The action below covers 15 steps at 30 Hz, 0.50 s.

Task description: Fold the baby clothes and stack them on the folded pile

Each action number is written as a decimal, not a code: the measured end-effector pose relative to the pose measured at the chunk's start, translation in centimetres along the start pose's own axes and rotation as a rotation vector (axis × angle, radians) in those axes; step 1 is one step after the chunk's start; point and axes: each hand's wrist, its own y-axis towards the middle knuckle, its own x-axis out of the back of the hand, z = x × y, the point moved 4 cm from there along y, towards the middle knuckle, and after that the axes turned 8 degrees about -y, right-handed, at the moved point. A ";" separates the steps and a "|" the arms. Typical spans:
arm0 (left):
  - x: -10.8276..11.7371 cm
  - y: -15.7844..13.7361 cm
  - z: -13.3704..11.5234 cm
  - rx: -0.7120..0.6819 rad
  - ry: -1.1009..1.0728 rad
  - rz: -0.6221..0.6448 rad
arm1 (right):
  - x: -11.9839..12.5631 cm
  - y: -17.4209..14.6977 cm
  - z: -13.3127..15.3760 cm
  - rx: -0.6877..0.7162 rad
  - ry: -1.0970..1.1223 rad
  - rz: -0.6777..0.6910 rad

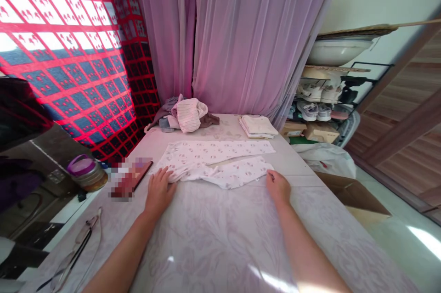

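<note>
White printed pants [220, 150] lie spread sideways on the table, waistband to the left and both legs pointing right. My left hand [160, 191] rests with fingers stretched out on the near corner of the waist end. At the cuff of the nearer leg, my right hand [277, 187] is closed with its fingertips pinching the cloth. That nearer leg is somewhat wrinkled, with a narrow gap between it and the farther leg.
A crumpled clothes pile [189, 116] and a folded cloth stack [258, 126] sit at the table's back. Cables [81, 247] lie front left, near a purple-lidded jar [87, 172]. Right of the table stand a cardboard box [351, 194] and shoe rack [319, 95].
</note>
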 end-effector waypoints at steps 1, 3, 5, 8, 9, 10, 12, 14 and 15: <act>0.0 -0.1 0.1 0.021 0.009 0.006 | 0.1 0.0 0.0 -0.023 -0.006 0.021; 0.1 0.1 0.1 0.068 0.022 0.035 | 0.4 -0.1 0.1 -0.062 -0.014 0.060; 0.3 0.3 0.1 0.111 0.027 0.062 | 0.6 -0.2 0.3 -0.070 -0.015 0.088; 0.5 0.4 -0.1 0.132 0.027 0.091 | 0.9 -0.2 0.5 -0.058 -0.009 0.097; 0.6 0.4 -0.2 0.135 0.027 0.092 | 1.0 -0.2 0.6 -0.054 -0.006 0.097; 0.8 0.3 -0.3 0.140 0.028 0.090 | 1.0 -0.2 0.6 -0.050 -0.003 0.097; 1.0 0.3 -0.5 0.157 0.034 0.075 | 1.0 -0.3 0.6 -0.038 0.003 0.097; 1.3 0.3 -0.6 0.180 0.044 0.059 | 0.9 -0.3 0.5 -0.021 0.019 0.094; 1.3 0.3 -0.7 0.192 0.050 0.053 | 0.8 -0.3 0.4 -0.013 0.031 0.091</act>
